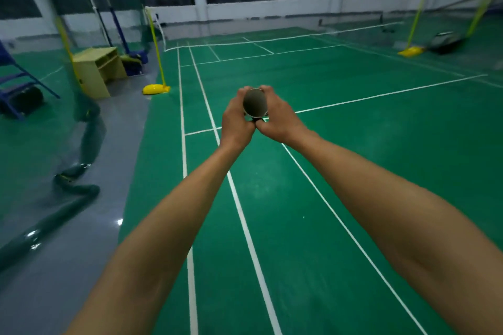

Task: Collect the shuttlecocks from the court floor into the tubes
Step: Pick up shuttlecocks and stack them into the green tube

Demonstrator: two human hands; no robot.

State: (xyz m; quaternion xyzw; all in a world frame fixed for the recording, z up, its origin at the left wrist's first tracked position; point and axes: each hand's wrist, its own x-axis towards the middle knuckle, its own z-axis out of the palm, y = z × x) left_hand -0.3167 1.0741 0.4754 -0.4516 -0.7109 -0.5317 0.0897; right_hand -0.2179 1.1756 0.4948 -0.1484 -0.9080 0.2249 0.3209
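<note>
A cardboard shuttlecock tube [254,102] is held out in front of me at arm's length, its open mouth facing the camera. My left hand [236,119] grips it from the left side and my right hand [277,117] grips it from the right, thumbs meeting under it. The tube's inside looks dark and grey; I cannot tell what is in it. A small dark piece shows just below the tube's rim between my thumbs. No shuttlecock is visible on the green court floor [340,160].
White court lines run ahead. A yellow net post base [155,89] stands left of the court, another [411,51] at the far right. A wooden desk [96,69], blue chair frame [19,84] and grey walkway [81,198] lie to the left.
</note>
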